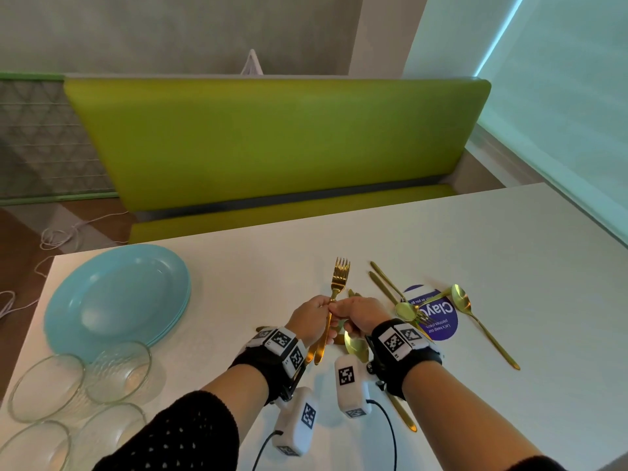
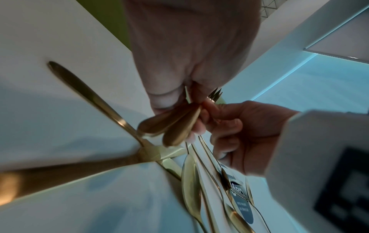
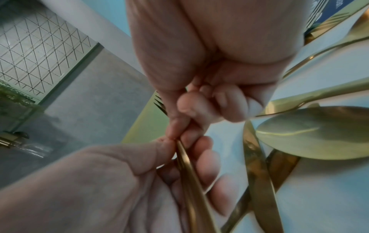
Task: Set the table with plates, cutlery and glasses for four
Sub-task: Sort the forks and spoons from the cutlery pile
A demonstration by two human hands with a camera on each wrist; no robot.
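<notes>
At bench centre: both hands meet over the white bench [image 1: 441, 239], raised above loose cutlery.
Left hand [image 1: 311, 317]: thumb and fingers curled, pinching the necks of the gold metal forks [image 1: 336, 294]; two handle ends show in the left wrist view, so at least two forks are held.
Right hand [image 1: 360, 314]: fingers curled, thumb and forefinger pinching the same fork bundle just beside the left thumb.
Forks: tines point away from the person, towards the green padded seat [image 1: 272, 137]; handles run back under the left wrist.
Loose cutlery: gold spoon [image 1: 475, 321] lies right of the hands, bowl at the edge of the round purple sticker [image 1: 438, 321]; a second gold spoon bowl [image 1: 406, 311] on the sticker's left edge; two slim gold handles [image 1: 384, 280] cross towards it. Another spoon bowl [image 1: 355, 345] lies under the right wrist.
Plates: stack of pale blue round plates [image 1: 115, 297] at left of bench, well apart from the hands.
Glassware: four clear glass bowls [image 1: 119, 372] grouped just in front of the plates, near the left corner.
</notes>
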